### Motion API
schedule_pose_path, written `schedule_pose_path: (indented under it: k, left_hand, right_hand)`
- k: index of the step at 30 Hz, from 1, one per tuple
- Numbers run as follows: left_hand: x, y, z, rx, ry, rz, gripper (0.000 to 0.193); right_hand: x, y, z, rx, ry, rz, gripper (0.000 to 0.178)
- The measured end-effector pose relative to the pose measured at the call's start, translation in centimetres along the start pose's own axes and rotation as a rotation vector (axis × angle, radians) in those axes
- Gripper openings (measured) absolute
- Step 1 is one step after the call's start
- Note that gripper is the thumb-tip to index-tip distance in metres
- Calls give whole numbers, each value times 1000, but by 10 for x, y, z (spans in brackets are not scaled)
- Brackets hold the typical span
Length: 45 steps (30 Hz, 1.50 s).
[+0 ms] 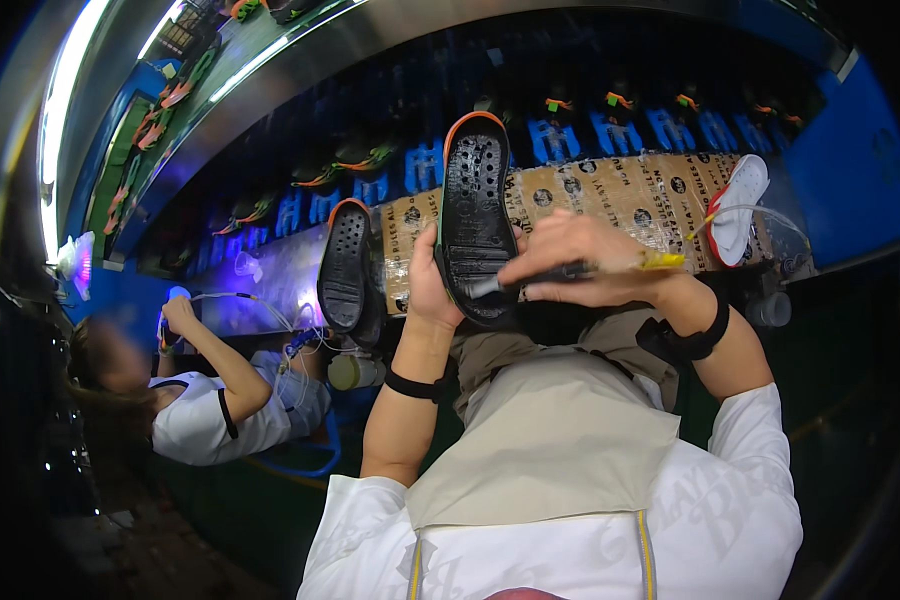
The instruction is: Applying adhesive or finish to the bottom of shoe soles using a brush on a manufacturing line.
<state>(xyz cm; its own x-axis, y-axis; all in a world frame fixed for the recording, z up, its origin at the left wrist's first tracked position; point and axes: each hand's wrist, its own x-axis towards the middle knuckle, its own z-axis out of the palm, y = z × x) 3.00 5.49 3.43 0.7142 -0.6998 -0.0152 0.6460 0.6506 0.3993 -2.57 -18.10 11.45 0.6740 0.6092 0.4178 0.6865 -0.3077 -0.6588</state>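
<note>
My left hand is closed around the lower left side of a black shoe sole with an orange rim at its top end. The sole stands tilted, its inner face toward me, with holes in the upper part and ridges lower down; that face looks wet and glossy. In my right hand is a brush with a yellow handle end. Its pale bristles touch the sole's lower inner face. Left of my left hand, a second black sole with an orange tip rests at the bench edge.
A printed cardboard sheet covers part of the metal bench. To the right lies a white, red-edged sole, near a clear jar. Blue racks line the back. A co-worker sits at left, beyond a greenish cup.
</note>
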Motion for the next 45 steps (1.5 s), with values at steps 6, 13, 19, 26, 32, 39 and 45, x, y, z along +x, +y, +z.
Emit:
schedule_pose_path:
  k: [6,13,19,26,32,39,45]
  left_hand:
    - [3,-7,-10,-40,18,0,68]
    - [0,-2,-5,2,1,5,75]
    - [-12,-12,-19,104,67,128,54]
    - [-10,-23,-5,273,55,183,70]
    - [-10,-24,-10,389,82,260,74]
    - [-13,-27,-14,424,137,318,80]
    - [-13,-28,-11,440,131,382,93]
  right_hand:
    - [5,6,13,-356,310,104,33]
    - [-7,-2,-3,199,-90,197,31]
    - [-24,23,8,443,486,510,27]
    - [-31,34,35,273,498,623,23]
    - [-33,23,25,361,458,640,25]
    - [-42,17,28,185,432,628,23]
    - [-51,13,27,-19,473,658,22]
